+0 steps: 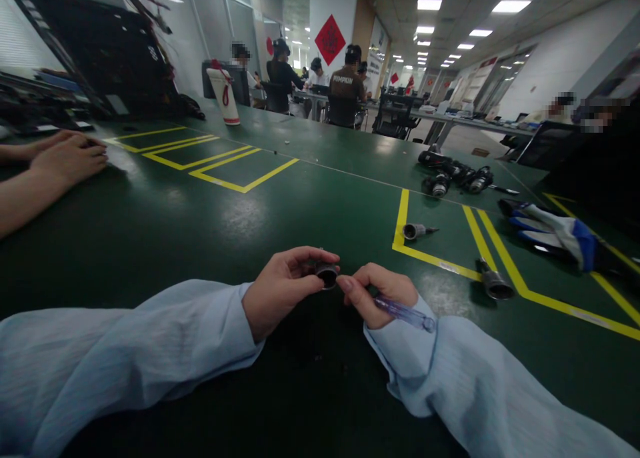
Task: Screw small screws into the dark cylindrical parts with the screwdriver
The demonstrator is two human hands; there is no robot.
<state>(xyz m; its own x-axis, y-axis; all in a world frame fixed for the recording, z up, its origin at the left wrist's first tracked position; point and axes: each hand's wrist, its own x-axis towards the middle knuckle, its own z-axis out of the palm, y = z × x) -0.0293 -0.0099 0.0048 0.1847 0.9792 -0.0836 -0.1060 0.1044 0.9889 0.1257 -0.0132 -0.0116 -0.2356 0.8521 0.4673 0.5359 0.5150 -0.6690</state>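
Note:
Held between the thumb and fingers of my left hand (286, 288) is a round, hollow dark metal part (327, 277), its open end facing me. My right hand (383, 291) is closed close beside it, with thumb and forefinger near the part's rim. A slim screwdriver with a clear purple handle (407, 313) lies in the right hand, the handle sticking out toward the wrist. Its tip is hidden by my fingers, so I cannot tell whether it touches the part.
Right of my hands lie a metal cup-shaped part with a thin shaft (414, 231) and a similar part (496, 283). Beyond are dark tools (453, 173) and blue-white gloves (555, 231). Yellow tape (245, 189) marks the green table. Another person's hands (70, 158) rest at left; a cup (224, 97) stands behind.

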